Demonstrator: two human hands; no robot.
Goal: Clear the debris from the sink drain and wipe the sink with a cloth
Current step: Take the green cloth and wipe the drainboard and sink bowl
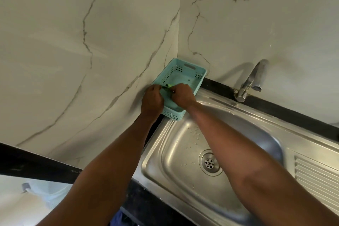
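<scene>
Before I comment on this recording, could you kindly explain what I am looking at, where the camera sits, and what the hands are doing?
There is no machine here: the single picture comes from a wide-angle camera worn on a person's head, looking down along both bare arms. Below is a stainless steel sink with a round perforated drain and a chrome tap at the back, set against white marble-patterned walls. In the corner stands a pale turquoise perforated plastic basket. The left hand and right hand meet over the basket and together pinch a small green object; it is too small to identify. No cloth is visible.
</scene>
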